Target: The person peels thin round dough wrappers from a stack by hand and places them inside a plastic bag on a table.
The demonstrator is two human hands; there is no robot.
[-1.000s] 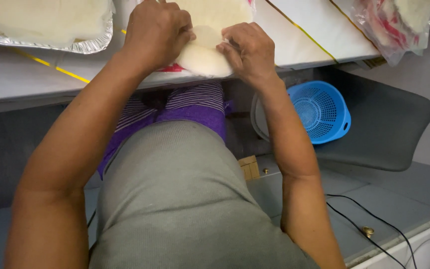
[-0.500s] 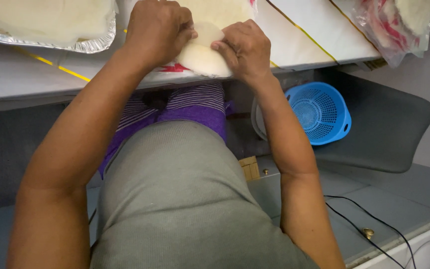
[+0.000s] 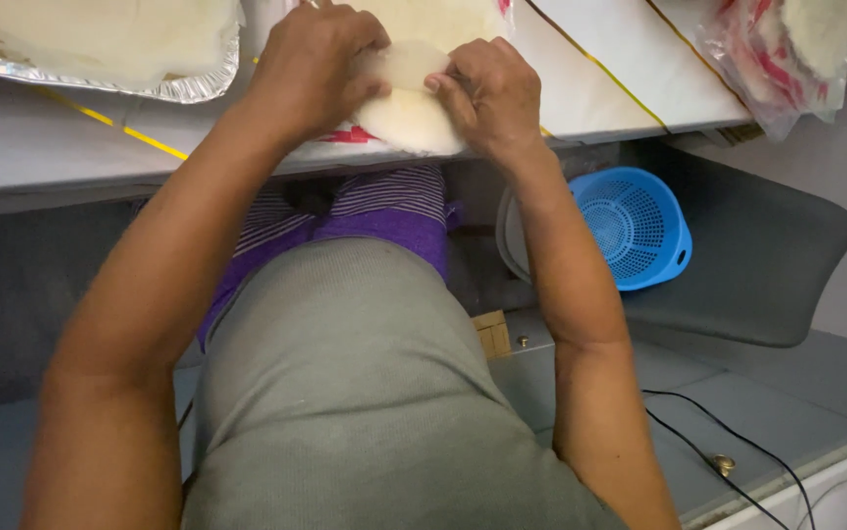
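Note:
A pale round piece of dough (image 3: 409,113) lies at the near edge of the white table (image 3: 70,147). My left hand (image 3: 311,59) grips its left upper edge with curled fingers. My right hand (image 3: 487,88) pinches its right upper edge, and the top of the dough is folded up between both hands. More pale dough (image 3: 443,20) lies just behind it on a plastic wrapper.
A foil tray (image 3: 188,83) of pale dough sits at the far left of the table. A clear bag (image 3: 787,49) with red print and dough lies at the far right. Below the table stand a blue plastic colander (image 3: 630,226) and a grey chair seat (image 3: 767,255); black cables (image 3: 728,432) run across the floor.
Both hands have shifted slightly up and closer together, lifting and folding the dough's upper edge between them.

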